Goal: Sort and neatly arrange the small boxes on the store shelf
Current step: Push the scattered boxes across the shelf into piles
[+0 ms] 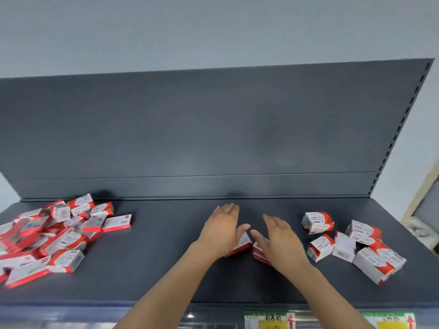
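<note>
Both of my hands rest flat at the middle of the dark grey shelf [166, 269]. My left hand [222, 230] lies with its fingers extended over a red and white flat box [242, 246]. My right hand [276, 238] lies the same way over another flat box [257, 254]. Each box shows only partly under a palm. A jumbled pile of flat red and white boxes [52, 236] covers the shelf's left end. Several taller white and red boxes [351, 245] lie scattered on the right.
The shelf's grey back panel [213, 129] rises behind the boxes, with a slotted upright along its right edge. Yellow and green price labels [268, 320] sit on the shelf's front rail.
</note>
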